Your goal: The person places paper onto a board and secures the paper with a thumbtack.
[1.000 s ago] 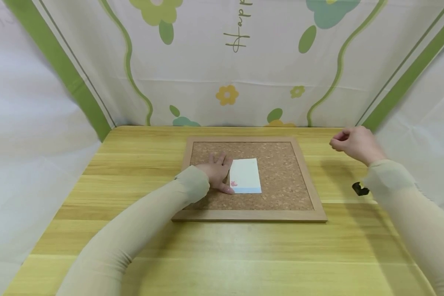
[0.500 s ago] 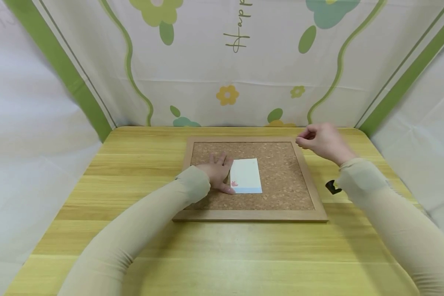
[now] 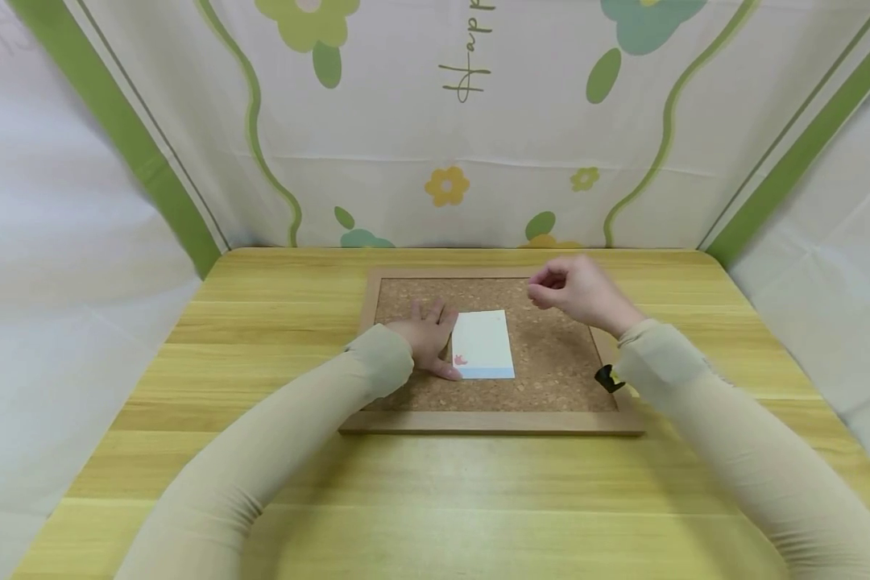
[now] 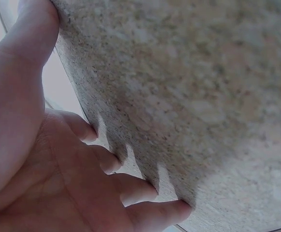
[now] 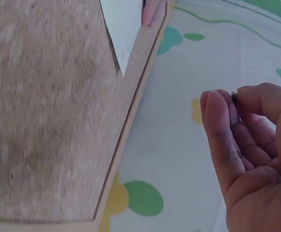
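Observation:
A white sheet of note paper [image 3: 482, 342], with a small pink print and a blue lower band, lies on the wood-framed corkboard [image 3: 551, 354]. My left hand [image 3: 428, 342] is spread over the board along the paper's left edge, thumb at its lower left corner. In the left wrist view the fingertips [image 4: 179, 208] meet the cork. Above the board's upper right part, my right hand [image 3: 576, 294] is raised, clear of the paper. In the right wrist view its thumb and fingers pinch a small metallic thumbtack [image 5: 234, 98], mostly hidden by the fingertips.
The board rests on a yellow wood-grain table [image 3: 435, 499]. A white cloth [image 3: 522, 121] with flowers and leaves hangs behind the table's far edge, and pale cloth sides stand left and right. A black wrist piece [image 3: 609, 379] hangs beneath the right cuff.
My right hand has moved left from beyond the board's right side to over the board, its fingers still pinched together. The left hand and the paper have stayed in place.

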`<state>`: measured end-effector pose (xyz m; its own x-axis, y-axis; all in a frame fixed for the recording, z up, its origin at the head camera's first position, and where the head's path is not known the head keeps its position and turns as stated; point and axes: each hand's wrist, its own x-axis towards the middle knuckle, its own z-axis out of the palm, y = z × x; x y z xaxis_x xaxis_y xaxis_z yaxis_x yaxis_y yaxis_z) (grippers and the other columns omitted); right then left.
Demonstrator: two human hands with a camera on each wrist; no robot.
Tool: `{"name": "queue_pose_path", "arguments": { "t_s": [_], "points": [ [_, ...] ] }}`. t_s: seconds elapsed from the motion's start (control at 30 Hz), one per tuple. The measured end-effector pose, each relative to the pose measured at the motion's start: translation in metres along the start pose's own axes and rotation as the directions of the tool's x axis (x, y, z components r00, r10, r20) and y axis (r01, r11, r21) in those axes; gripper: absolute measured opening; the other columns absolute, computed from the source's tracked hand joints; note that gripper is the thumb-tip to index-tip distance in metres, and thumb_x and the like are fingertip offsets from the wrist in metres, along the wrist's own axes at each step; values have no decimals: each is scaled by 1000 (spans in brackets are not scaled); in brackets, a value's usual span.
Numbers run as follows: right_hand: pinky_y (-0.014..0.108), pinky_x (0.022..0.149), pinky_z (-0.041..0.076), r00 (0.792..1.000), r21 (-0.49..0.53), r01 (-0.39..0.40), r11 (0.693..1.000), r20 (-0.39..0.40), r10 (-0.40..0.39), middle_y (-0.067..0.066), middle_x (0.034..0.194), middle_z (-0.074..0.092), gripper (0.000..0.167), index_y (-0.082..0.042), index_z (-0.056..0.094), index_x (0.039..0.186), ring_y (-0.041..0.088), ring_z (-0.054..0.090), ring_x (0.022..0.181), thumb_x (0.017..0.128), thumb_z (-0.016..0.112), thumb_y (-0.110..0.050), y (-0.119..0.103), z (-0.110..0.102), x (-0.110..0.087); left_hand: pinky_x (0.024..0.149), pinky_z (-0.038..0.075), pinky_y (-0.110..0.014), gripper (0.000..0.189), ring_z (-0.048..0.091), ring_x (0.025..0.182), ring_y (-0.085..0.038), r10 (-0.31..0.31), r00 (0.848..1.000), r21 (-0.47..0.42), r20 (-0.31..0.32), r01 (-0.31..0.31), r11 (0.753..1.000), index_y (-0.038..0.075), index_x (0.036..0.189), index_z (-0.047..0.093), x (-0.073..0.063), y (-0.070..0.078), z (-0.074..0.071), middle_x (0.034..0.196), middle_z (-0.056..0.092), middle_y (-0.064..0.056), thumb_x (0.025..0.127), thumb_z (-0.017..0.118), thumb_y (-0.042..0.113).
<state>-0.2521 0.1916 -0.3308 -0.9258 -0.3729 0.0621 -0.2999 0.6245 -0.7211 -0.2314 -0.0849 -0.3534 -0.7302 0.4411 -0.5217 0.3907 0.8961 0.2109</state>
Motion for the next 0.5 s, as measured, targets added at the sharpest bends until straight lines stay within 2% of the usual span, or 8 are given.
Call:
{"name": "queue_pose_path", "arguments": {
  "t_s": [0.13, 0.23, 0.5],
  "points": [
    [42, 75, 56, 1000, -2, -1, 1000, 18, 1, 13, 99, 73, 18, -6, 74, 107, 21, 71, 85, 97, 67, -19, -4, 13, 3, 112, 17, -63, 111, -11, 145, -47, -6, 1000, 6, -3, 6, 1000, 15, 160, -5, 1, -1, 0, 164, -15, -13, 86, 64, 60],
    [37, 73, 55, 1000, -44, -1, 999, 11, 2, 9, 96, 75, 16, -10, 77, 106, 19, 70, 84, 95, 70, -17, -6, 21, 6, 111, 17, -64, 111, -10, 146, -47, -9, 1000, 18, -6, 9, 1000, 15, 160, -4, 2, -1, 1, 164, -15, -13, 85, 64, 61],
    [35, 77, 54, 997, 25, -16, 1000, 78, 14, 8, 103, 74, 20, 0, 74, 111, 21, 68, 92, 92, 70, -6, -8, 39, 12, 112, 19, -61, 110, -7, 146, -46, -35, 999, 57, -17, 36, 998, 16, 161, -2, 7, 0, 1, 165, -12, -12, 85, 62, 63]
  ]
}}
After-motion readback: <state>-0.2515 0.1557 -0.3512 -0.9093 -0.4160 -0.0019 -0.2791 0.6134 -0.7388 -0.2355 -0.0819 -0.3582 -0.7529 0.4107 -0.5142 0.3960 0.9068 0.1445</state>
